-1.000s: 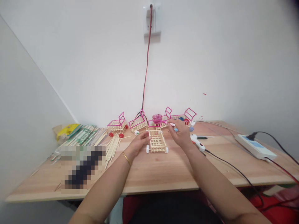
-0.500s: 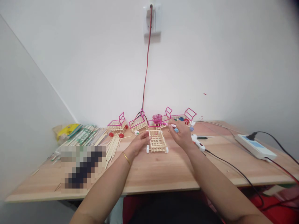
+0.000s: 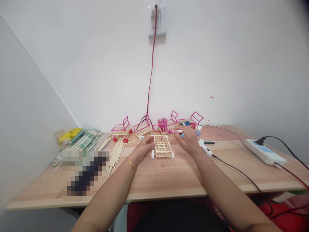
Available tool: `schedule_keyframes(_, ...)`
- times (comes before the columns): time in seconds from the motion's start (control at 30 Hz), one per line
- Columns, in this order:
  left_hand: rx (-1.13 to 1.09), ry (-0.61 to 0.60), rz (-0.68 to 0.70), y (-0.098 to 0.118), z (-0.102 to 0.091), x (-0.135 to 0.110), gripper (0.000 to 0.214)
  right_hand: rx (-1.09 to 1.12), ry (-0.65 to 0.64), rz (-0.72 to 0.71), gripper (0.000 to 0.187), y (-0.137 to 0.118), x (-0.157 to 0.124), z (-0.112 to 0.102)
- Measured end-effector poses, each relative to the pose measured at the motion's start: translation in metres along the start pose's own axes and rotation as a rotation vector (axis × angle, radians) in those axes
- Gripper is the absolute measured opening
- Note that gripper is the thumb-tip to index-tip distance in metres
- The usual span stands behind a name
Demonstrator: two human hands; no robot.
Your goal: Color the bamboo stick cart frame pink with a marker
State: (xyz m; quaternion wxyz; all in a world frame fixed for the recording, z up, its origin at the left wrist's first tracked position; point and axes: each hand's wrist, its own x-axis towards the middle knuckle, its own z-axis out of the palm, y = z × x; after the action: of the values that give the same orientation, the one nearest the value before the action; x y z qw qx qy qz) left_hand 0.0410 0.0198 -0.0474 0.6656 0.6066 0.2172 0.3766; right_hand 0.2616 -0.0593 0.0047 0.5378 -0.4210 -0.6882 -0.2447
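Note:
A small cart of pale wooden sticks (image 3: 163, 148) with white wheels stands on the wooden table (image 3: 169, 177) between my hands. My left hand (image 3: 143, 149) rests against the cart's left side, fingers curled on its frame. My right hand (image 3: 187, 140) is just right of the cart and pinches a thin pink-and-white pen or brush (image 3: 176, 131) whose tip points at the cart's pink-painted back rim. A pink cup (image 3: 162, 123) stands right behind the cart.
Several pink-edged stick carts (image 3: 142, 128) line the wall. Loose sticks (image 3: 117, 151) and packets (image 3: 87, 140) lie at left, with bottle caps (image 3: 125, 140). A white glue gun (image 3: 205, 148) and black cable lie at right, a power strip (image 3: 264, 153) farther right.
My right hand and the pen have shifted very slightly lower and nearer the cart; the left hand and cart stay put.

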Motion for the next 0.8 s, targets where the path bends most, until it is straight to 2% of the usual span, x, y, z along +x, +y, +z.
schedule_keyframes(0.8,-0.007,0.006,-0.016,0.0057,0.002,-0.0027,0.052,-0.006,0.024,0.001,0.01,0.0017,-0.0007,0.0)
